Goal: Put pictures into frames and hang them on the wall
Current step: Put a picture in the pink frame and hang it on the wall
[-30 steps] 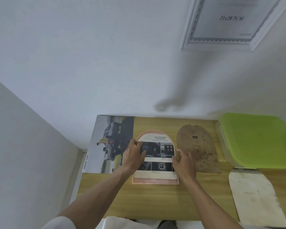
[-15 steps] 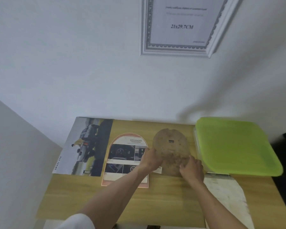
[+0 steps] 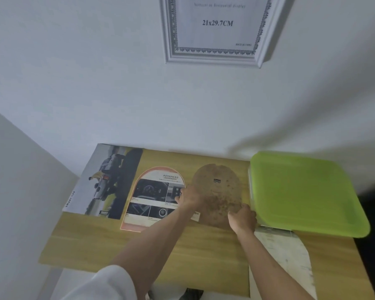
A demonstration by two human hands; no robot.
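- Brown arched backing board [image 3: 220,191] lies flat on the wooden table [image 3: 108,245], between the arched car picture [image 3: 154,198] and the green-lidded box [image 3: 301,191].
- Left hand [image 3: 189,198] grips its left edge, fingers curled.
- Right hand [image 3: 243,218] pinches its lower right edge.
- 1 white frame [image 3: 214,55] hangs above.

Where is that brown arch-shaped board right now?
The brown arched board lies flat on the wooden table, between the arched car picture and the green lid, with both hands on its near edge.

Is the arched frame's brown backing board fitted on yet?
Not fitted. The backing board lies on the table beside the arched frame, its picture uncovered.
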